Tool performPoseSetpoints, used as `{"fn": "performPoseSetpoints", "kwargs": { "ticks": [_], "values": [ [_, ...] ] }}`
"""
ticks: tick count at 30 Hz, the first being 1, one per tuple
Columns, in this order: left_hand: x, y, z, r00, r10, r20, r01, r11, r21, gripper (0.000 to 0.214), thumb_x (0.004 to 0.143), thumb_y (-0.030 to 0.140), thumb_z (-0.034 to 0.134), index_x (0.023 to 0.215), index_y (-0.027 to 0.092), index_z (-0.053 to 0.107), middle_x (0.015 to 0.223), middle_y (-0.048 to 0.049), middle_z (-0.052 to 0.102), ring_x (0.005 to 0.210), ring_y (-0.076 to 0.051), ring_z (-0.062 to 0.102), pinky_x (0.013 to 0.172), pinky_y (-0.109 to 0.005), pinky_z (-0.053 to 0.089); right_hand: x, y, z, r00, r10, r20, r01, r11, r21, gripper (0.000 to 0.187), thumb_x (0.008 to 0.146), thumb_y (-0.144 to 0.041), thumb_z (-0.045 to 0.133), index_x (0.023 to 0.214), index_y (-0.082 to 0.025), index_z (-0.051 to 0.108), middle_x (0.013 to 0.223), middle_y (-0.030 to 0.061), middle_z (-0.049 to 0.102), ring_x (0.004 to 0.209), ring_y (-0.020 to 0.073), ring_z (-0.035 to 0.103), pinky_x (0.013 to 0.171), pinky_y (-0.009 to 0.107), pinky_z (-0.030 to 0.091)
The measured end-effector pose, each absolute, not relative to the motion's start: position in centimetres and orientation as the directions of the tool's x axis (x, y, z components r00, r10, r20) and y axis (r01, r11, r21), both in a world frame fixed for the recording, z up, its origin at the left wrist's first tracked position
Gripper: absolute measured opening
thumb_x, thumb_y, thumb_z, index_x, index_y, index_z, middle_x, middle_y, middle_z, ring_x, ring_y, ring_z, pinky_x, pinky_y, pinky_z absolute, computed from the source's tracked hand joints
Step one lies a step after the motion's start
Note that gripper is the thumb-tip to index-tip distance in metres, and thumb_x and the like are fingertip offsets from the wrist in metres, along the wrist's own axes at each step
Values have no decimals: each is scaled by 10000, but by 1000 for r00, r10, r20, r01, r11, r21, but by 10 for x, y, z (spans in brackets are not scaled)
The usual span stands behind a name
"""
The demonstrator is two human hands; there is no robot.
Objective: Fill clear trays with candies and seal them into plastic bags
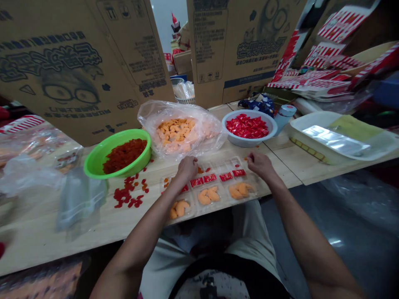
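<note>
Clear plastic trays (225, 206) stand in a row at the table's front edge. In their front compartments lie orange curved pieces (208, 194), with small red packets (226, 177) behind them. My left hand (187, 167) is closed over the small back compartments, fingertips pointing down; whether they hold anything is hidden. Small orange-red pieces (200, 170) lie just right of its fingers. My right hand (259, 164) is closed in a pinch at the back right corner of the trays. A tiny orange bit shows by its fingertips, but I cannot make out what they hold.
Behind the trays stand a green bowl (90, 165) of dark red pieces, a plastic bag (149, 114) of orange pieces and a pale bowl (272, 120) of red packets. Loose red pieces (127, 192) lie left. A white tub (343, 151) is right; cardboard boxes (124, 62) rise behind.
</note>
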State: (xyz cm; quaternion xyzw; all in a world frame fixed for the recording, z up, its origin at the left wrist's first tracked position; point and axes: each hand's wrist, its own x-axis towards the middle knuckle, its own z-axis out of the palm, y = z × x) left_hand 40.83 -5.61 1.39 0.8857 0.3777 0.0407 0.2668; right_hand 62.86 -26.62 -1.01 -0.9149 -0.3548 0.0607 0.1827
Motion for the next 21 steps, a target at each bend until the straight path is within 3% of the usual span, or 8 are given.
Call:
{"fn": "performPoseSetpoints", "kwargs": {
  "ticks": [2,4,9,12,16,18,21],
  "values": [
    [414,-57,15,770,623,-135,578,-593,560,379,779,36,532,1090,139,723,1004,-74,748,895,-172,670,782,-235,478,646,-281,-18,766,643,-11,623,-746,-236,196,869,-194,484,913,-139,667,879,141,702,802,242,629,656,315,368],
    [423,-61,11,830,547,-110,491,-623,609,410,774,22,534,1119,154,712,1027,-50,749,916,-161,672,816,-235,497,655,-290,-24,770,636,-48,621,-765,-172,237,881,-175,472,966,-114,684,943,181,706,863,260,644,691,326,389],
    [434,-63,0,862,505,-38,427,-683,592,324,847,114,550,1117,147,727,1102,-94,737,1024,-213,661,933,-295,481,647,-288,-22,749,663,6,648,-730,-217,327,879,-134,473,1147,-94,656,1120,194,680,1030,264,626,835,328,431],
    [425,-53,7,847,531,-29,461,-705,540,301,869,125,507,1036,157,755,1028,-90,747,967,-212,666,900,-288,478,622,-273,-13,635,771,42,741,-594,-313,312,873,-106,466,1108,-111,671,1105,158,684,1040,252,611,890,322,433],
    [413,-43,15,883,445,-148,468,-813,347,236,809,138,576,929,174,776,956,-84,735,881,-211,659,797,-267,470,576,-235,-6,335,938,86,857,-265,-443,397,810,-25,471,1132,-133,676,1105,114,657,1055,215,579,928,288,426],
    [411,-43,13,889,423,-178,458,-837,299,220,816,160,586,922,180,778,981,-92,721,879,-209,655,781,-264,463,558,-215,-6,223,971,83,883,-165,-440,460,777,10,472,1165,-141,667,1149,111,630,1100,211,551,954,281,410],
    [413,-47,4,879,444,-171,476,-837,270,218,852,193,566,921,175,772,996,-104,705,885,-210,651,783,-269,461,543,-194,-9,169,985,21,919,-150,-365,464,771,22,471,1160,-141,665,1150,128,600,1096,227,535,937,294,410]
  ]
}}
